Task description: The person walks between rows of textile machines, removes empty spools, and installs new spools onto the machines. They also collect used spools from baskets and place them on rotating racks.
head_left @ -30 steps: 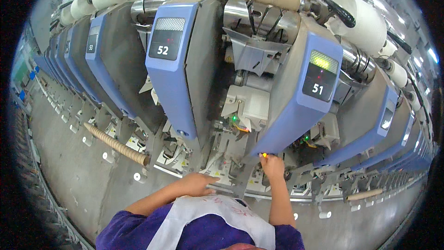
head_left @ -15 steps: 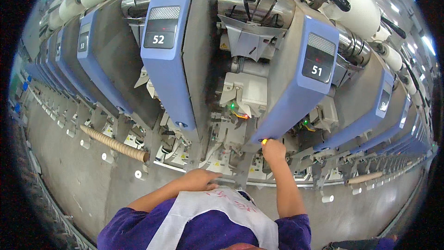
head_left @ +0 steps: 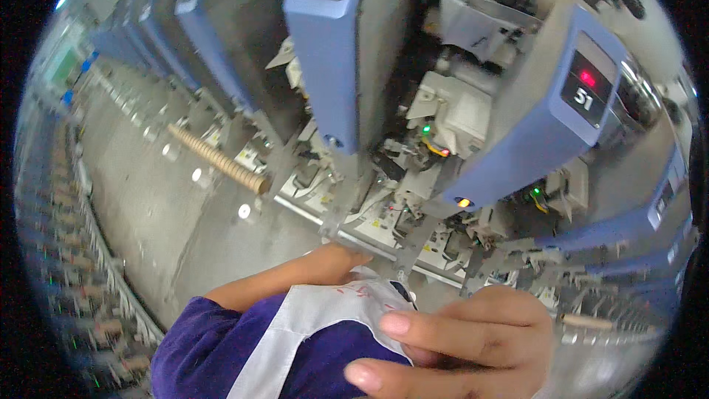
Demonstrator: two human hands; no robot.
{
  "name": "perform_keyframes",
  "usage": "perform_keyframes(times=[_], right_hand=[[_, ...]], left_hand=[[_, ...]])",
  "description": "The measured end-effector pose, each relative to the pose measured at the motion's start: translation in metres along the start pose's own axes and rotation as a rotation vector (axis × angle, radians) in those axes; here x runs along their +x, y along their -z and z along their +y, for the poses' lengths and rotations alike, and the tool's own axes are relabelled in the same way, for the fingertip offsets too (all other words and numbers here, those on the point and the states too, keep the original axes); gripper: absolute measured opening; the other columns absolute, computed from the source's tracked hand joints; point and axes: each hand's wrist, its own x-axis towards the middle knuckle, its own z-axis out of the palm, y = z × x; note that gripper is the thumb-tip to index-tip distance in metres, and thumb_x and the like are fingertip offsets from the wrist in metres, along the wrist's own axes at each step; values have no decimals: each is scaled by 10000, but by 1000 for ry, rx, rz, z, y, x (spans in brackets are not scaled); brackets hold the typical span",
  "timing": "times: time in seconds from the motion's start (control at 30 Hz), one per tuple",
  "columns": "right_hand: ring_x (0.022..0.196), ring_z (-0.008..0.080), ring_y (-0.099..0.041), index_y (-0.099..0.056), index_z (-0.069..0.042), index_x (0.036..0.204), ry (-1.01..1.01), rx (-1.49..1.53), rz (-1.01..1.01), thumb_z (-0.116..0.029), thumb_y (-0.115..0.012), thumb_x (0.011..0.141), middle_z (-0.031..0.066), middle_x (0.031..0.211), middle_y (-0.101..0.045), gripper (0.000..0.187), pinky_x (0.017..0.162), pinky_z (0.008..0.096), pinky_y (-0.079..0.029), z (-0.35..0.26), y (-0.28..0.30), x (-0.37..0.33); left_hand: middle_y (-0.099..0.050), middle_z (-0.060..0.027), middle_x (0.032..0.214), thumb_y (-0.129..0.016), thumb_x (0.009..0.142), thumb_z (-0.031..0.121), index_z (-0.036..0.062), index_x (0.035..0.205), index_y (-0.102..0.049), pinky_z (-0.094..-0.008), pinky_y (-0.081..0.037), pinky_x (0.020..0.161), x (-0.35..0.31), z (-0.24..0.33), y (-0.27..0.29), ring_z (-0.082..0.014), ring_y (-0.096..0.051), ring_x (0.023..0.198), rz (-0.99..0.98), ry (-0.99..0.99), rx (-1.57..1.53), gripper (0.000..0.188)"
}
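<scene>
My right hand (head_left: 473, 340) is raised close to the view at the lower right, over my chest. Its fingers are apart, bent a little, and nothing shows between them. In front of my white apron (head_left: 325, 310), my left hand (head_left: 336, 262) rests at waist height with a finger stretched to the right. Its other fingers are partly hidden, and I see nothing held. Ahead stands a blue-fronted winding unit (head_left: 509, 148), with a lit yellow button (head_left: 464, 202) at its lower end and a red display light (head_left: 588, 78). Neither hand touches the unit.
A second blue-fronted unit (head_left: 319, 59) stands to the left, with more in a row on both sides. A long stack of tan cardboard tubes (head_left: 218, 159) lies along the machine's front at left. A metal rail (head_left: 369, 242) runs before my waist. Small white rollers (head_left: 244, 211) line the floor side.
My right hand has left the button on the right-hand unit and come up close to the view. The view has tilted and shifted. My left hand stays by the apron.
</scene>
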Motion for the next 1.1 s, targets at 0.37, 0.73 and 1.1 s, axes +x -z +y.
perform_keyframes(times=[0.37, 0.73, 1.1], right_hand=[[696, 143, -598, -702, -126, 771, 42, -17, 112, -142, -655, 740, -4, 781, -659, 58, 619, 260, -482, -4, 10, -38], [699, 258, -640, -679, -87, 930, -555, -463, 206, -111, -603, 752, 142, 844, -662, 195, 613, 327, -494, 43, -105, -112], [695, 334, -636, -680, -56, 873, -1599, -667, 81, -335, -616, 778, 171, 726, -643, 301, 640, 398, -490, 118, -103, -315]], left_hand=[[-632, -204, 930, -602, 801, 197, 109, 1195, -525, -443, -477, 761, -84, 92, -63, -381, -602, 854, 302, 636, -319, 411], [-627, -196, 985, -583, 829, 225, 80, 1137, -569, -441, -475, 771, -175, 66, -69, -386, -594, 881, 520, 739, -282, 341], [-623, -221, 979, -573, 829, 236, 57, 1152, -560, -437, -466, 790, -235, -2, -44, -394, -589, 877, 332, 510, -223, 369]])
